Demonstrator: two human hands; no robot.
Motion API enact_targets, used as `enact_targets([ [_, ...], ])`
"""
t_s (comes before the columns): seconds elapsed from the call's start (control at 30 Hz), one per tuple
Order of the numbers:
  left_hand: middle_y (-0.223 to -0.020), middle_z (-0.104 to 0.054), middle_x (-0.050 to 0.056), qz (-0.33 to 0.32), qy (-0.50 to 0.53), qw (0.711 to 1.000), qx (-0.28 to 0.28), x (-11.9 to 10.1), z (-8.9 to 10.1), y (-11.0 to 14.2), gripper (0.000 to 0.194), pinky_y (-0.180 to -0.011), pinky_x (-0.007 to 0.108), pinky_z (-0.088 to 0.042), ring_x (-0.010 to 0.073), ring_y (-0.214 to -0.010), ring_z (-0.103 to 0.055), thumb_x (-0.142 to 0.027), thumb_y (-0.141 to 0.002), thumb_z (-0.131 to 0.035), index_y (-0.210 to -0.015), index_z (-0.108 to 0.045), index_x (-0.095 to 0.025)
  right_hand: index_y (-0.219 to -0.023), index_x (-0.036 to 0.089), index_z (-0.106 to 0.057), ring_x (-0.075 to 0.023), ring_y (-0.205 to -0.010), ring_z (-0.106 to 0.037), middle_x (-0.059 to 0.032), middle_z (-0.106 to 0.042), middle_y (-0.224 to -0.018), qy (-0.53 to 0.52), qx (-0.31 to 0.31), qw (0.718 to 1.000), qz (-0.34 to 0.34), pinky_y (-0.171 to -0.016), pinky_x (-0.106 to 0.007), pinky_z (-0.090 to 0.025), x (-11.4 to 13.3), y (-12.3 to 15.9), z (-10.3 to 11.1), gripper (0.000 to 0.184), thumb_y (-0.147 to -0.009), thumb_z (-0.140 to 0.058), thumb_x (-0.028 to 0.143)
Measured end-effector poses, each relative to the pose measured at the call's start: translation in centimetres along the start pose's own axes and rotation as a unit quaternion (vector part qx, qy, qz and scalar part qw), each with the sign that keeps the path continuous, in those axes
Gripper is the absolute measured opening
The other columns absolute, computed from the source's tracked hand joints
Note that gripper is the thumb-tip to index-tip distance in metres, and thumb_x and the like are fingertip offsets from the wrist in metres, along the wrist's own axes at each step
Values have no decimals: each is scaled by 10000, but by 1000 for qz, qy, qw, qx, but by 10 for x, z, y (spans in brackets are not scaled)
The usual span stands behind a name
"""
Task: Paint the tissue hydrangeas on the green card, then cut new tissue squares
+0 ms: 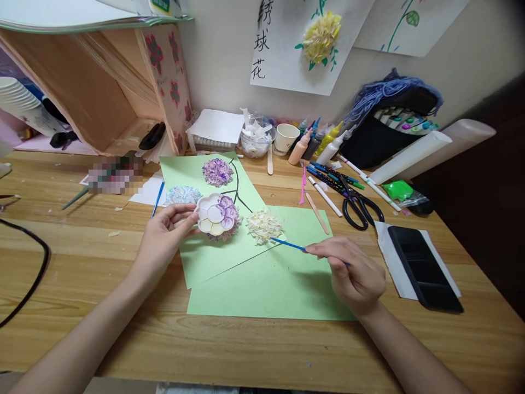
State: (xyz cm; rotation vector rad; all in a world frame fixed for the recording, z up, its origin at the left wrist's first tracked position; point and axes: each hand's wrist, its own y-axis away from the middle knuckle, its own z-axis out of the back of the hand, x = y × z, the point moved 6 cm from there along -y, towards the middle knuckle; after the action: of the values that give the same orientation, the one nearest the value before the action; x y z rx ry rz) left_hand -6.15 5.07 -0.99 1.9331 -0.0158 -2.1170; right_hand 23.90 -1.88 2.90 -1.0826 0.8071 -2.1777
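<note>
My left hand [174, 223] grips the rim of a white flower-shaped paint palette [213, 214] with purple and pale yellow paint in its wells. In my right hand [355, 271] is a thin blue paintbrush [289, 244], its tip at a cream flower of paper bits [264, 226]. That flower lies on green paper [262, 284]; a second green sheet [192, 268] overlaps there. On the second sheet sit a purple flower [217, 172], a pale blue flower [183, 194] and another purplish one, partly hidden under the palette. Black stem lines curve between them.
Black scissors [359, 205], pens and a wooden stick [316, 212] lie at right, near a black phone-like case [424, 268]. Paint bottles [301, 146], a paper cup [286, 139] and a bowl of paper scraps [257, 135] stand behind. A pink box shelf [164, 82] stands at left.
</note>
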Motion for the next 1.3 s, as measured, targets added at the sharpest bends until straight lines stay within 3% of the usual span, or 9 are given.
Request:
enact_targets([
  [0.2,-934,-666,25,-7,-8,1000,3,2,0,-2,342,-719,239,-577,158,-865,-642,-344,-665,-737,-952,-649,-183,-947,186,-661,-179,-684,-644,-62,-715,-760,18,-54,998,14,-580,-318,-491,0,1,8,227,-925,-438,213],
  [0.37,-936,-662,33,3,-4,1000,-1,2,0,-2,354,-716,244,-581,162,-864,-640,-350,-650,-750,-942,-649,-178,-919,185,-664,-168,-653,-636,-53,-715,-751,20,-29,999,-5,-579,-314,-483,-3,-2,7,209,-917,-456,206],
  [0.53,-934,-661,27,1,-2,1000,-1,2,1,-3,351,-710,234,-579,158,-856,-638,-356,-635,-765,-923,-659,-187,-793,196,-671,-167,-575,-603,-32,-674,-643,-1,-180,984,-18,-507,-313,-443,-9,-1,26,307,-938,-416,287],
  [0.6,-943,-663,25,0,-7,1000,-1,2,1,-3,349,-714,235,-578,161,-856,-641,-358,-635,-765,-923,-660,-191,-746,193,-660,-160,-538,-574,-24,-644,-600,-18,-212,977,-20,-479,-306,-417,-13,0,30,327,-940,-409,274],
  [0.67,-952,-668,26,2,-15,1000,-4,2,1,-2,343,-719,235,-577,164,-860,-643,-356,-638,-762,-923,-660,-194,-728,183,-651,-158,-534,-563,-25,-633,-587,-27,-207,978,-26,-470,-301,-407,-16,0,30,327,-938,-413,260],
  [0.9,-991,-678,30,-1,-26,1000,7,3,0,-2,328,-737,238,-578,178,-900,-650,-360,-660,-746,-934,-653,-206,-803,191,-664,-159,-599,-591,-45,-682,-677,-14,-83,994,-75,-530,-308,-452,-19,3,16,284,-934,-421,257],
  [1.13,-1001,-675,45,-2,-31,1000,0,2,0,-1,337,-761,271,-584,203,-926,-648,-362,-652,-751,-933,-656,-203,-772,186,-666,-152,-587,-576,-43,-666,-656,-42,-155,983,-91,-476,-285,-424,-22,2,23,308,-937,-420,268],
  [1.3,-987,-675,47,-3,-33,999,3,1,0,0,335,-757,276,-582,202,-918,-648,-365,-658,-744,-935,-652,-201,-770,180,-666,-138,-556,-558,-38,-663,-639,-57,-113,984,-128,-489,-279,-429,-27,0,15,296,-934,-425,234],
])
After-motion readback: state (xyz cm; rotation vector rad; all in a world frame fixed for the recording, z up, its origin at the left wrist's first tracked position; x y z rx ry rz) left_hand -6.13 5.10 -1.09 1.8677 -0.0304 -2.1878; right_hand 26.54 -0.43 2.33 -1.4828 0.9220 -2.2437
